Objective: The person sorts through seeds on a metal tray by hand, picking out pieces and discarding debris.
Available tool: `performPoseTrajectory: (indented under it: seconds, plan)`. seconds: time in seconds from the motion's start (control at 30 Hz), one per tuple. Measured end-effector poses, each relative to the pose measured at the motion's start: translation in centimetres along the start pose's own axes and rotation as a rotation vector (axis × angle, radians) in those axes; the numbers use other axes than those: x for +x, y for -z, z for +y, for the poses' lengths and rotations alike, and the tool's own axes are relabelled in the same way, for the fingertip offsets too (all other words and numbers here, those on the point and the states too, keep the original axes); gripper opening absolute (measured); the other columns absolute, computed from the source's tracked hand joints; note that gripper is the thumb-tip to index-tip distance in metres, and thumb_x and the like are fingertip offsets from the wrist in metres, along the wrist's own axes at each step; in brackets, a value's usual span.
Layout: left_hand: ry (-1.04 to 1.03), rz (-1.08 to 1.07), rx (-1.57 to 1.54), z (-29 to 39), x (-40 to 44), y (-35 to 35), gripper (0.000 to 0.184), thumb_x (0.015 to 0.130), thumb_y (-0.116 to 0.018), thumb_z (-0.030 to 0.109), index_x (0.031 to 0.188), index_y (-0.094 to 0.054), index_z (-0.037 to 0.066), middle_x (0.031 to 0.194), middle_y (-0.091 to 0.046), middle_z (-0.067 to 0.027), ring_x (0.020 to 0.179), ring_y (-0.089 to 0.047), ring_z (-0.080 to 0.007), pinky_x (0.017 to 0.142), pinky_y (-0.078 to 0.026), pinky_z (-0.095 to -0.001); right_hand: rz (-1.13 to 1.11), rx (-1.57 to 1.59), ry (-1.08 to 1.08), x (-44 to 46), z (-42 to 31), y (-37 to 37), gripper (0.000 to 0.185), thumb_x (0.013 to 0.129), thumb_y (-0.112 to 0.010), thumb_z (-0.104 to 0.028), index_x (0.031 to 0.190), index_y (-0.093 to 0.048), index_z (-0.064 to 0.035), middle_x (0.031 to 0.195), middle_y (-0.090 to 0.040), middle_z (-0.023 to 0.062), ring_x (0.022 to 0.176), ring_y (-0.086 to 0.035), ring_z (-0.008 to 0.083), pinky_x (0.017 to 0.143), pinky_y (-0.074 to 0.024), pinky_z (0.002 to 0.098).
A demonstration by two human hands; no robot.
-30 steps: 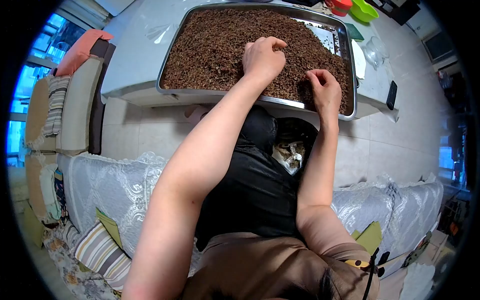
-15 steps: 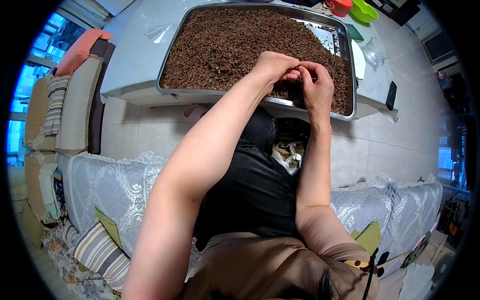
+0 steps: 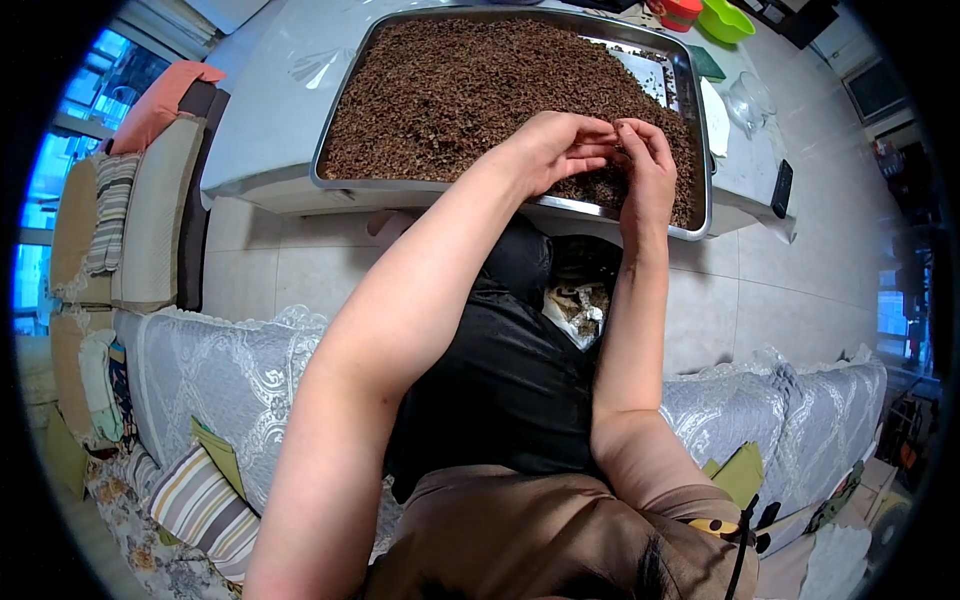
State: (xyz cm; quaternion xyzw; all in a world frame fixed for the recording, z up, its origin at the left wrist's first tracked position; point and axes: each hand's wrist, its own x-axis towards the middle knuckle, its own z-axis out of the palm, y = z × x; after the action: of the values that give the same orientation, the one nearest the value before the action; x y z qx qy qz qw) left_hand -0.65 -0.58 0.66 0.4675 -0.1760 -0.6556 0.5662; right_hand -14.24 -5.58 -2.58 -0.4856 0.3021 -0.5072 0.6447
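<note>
A large metal tray (image 3: 333, 184) holds a wide heap of small, dried, reddish-brown bits (image 3: 470, 85) that look like peppercorns. Over its near right part, my left hand (image 3: 563, 150) has its fingers stretched out and apart, nothing visible in them. Beside it, my right hand (image 3: 648, 165) pinches with thumb and forefinger, the tips close to the left hand's fingertips. Whatever sits in that pinch is too small to name. Both hands are above the heap.
The tray stands on a pale table (image 3: 265, 150). To its right are a glass bowl (image 3: 750, 103), a black remote (image 3: 782, 190) and a green bowl (image 3: 727, 20). Below, a dark bin (image 3: 600, 258) holds whitish waste. A lace-covered sofa (image 3: 220, 370) lies behind.
My left hand has opened from a closed pinch, its fingers now spread. My right hand has shifted slightly right and stays pinched. The tray has not moved.
</note>
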Motion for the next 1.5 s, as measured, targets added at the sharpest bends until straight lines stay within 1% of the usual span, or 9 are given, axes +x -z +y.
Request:
performPoseTrajectory:
  seconds: [0.13, 0.43, 0.63, 0.8, 1.03, 1.23, 1.37, 1.4, 1.5]
  plan:
    - [-0.003, -0.254, -0.177, -0.3, 0.3, -0.5, 0.023, 0.098, -0.057, 0.015, 0.111, -0.064, -0.003, 0.104, -0.066, -0.0126, 0.097, -0.066, -0.0190, 0.091, -0.056, -0.0317, 0.003, 0.049, -0.013, -0.4, -0.9, -0.6, 0.016, 0.093, -0.064, -0.012, 0.105, -0.066, -0.0024, 0.101, -0.067, 0.0051, 0.090, -0.061, 0.0107, 0.078, -0.0485, 0.0246]
    - [-0.055, -0.208, 0.061, 0.1, -0.2, -0.6, 0.017, 0.097, -0.062, 0.018, 0.099, -0.065, 0.002, 0.086, -0.065, -0.0038, 0.074, -0.062, -0.0084, 0.067, -0.055, -0.0186, -0.010, 0.509, -0.313, 0.1, -1.1, 0.4, 0.019, 0.094, -0.060, -0.013, 0.109, -0.064, -0.0029, 0.104, -0.067, 0.0059, 0.092, -0.060, 0.0122, 0.080, -0.0482, 0.0268]
    - [0.002, -0.176, -0.021, 0.1, 0.1, -0.5, 0.024, 0.096, -0.064, 0.025, 0.097, -0.064, 0.001, 0.088, -0.063, -0.0027, 0.075, -0.059, -0.0071, 0.066, -0.052, -0.0206, 0.113, 0.262, -0.112, 0.0, -0.4, 0.4, 0.019, 0.093, -0.064, -0.012, 0.110, -0.064, -0.0020, 0.103, -0.068, 0.0070, 0.094, -0.063, 0.0151, 0.082, -0.0504, 0.0298]
    - [-0.129, -0.143, 0.100, 0.0, -0.3, -1.5, 0.021, 0.097, -0.062, 0.024, 0.098, -0.062, 0.003, 0.083, -0.057, 0.0017, 0.069, -0.051, -0.0050, 0.061, -0.047, -0.0181, 0.199, -0.552, 0.392, 0.0, 0.3, -0.2, 0.016, 0.090, -0.067, -0.015, 0.094, -0.067, 0.0011, 0.094, -0.068, 0.0090, 0.083, -0.063, 0.0157, 0.076, -0.0507, 0.0300]
    - [-0.102, -0.120, 0.104, 0.3, -0.3, -0.8, 0.013, 0.098, -0.059, 0.015, 0.099, -0.061, 0.003, 0.081, -0.059, 0.0014, 0.069, -0.053, -0.0043, 0.057, -0.045, -0.0165, 0.132, -0.037, 0.102, -0.1, -0.3, -0.6, 0.016, 0.094, -0.063, -0.012, 0.099, -0.061, 0.0032, 0.093, -0.069, 0.0109, 0.079, -0.066, 0.0144, 0.067, -0.0542, 0.0267]
    - [-0.106, -0.019, -0.083, 0.1, 0.8, 0.4, 0.013, 0.095, -0.057, 0.011, 0.095, -0.060, -0.001, 0.084, -0.061, -0.0043, 0.071, -0.057, -0.0083, 0.063, -0.050, -0.0214, -0.244, -0.364, -0.092, -0.8, -5.7, 2.4, 0.012, 0.092, -0.062, -0.011, 0.096, -0.063, 0.0005, 0.086, -0.069, 0.0074, 0.071, -0.062, 0.0112, 0.063, -0.0497, 0.0239]
    - [-0.093, 0.061, -0.342, 0.5, 0.8, 0.4, 0.025, 0.094, -0.041, 0.002, 0.113, -0.051, -0.010, 0.103, -0.060, -0.0176, 0.092, -0.063, -0.0232, 0.084, -0.058, -0.0336, -0.632, -0.917, -0.158, -3.2, -8.6, 5.7, 0.014, 0.086, -0.068, -0.012, 0.095, -0.071, -0.0005, 0.083, -0.071, 0.0078, 0.069, -0.063, 0.0135, 0.065, -0.0502, 0.0285]
    - [-0.133, 0.040, -0.358, 0.5, 0.9, 0.3, 0.040, 0.092, -0.032, 0.002, 0.128, -0.040, -0.015, 0.119, -0.054, -0.0270, 0.111, -0.060, -0.0345, 0.099, -0.054, -0.0427, -0.676, -1.022, -0.226, -3.6, -9.3, 5.8, 0.015, 0.085, -0.069, -0.012, 0.094, -0.072, -0.0012, 0.082, -0.071, 0.0086, 0.070, -0.063, 0.0140, 0.066, -0.0505, 0.0294]
    - [-0.117, -0.074, -0.509, 0.5, 0.7, 0.2, 0.048, 0.093, -0.029, 0.007, 0.134, -0.033, -0.017, 0.131, -0.047, -0.0316, 0.123, -0.052, -0.0393, 0.108, -0.048, -0.0470, -0.609, -1.239, -0.282, -3.3, -10.2, 5.0, 0.016, 0.084, -0.070, -0.013, 0.096, -0.074, -0.0027, 0.083, -0.071, 0.0130, 0.072, -0.065, 0.0148, 0.067, -0.0506, 0.0296]
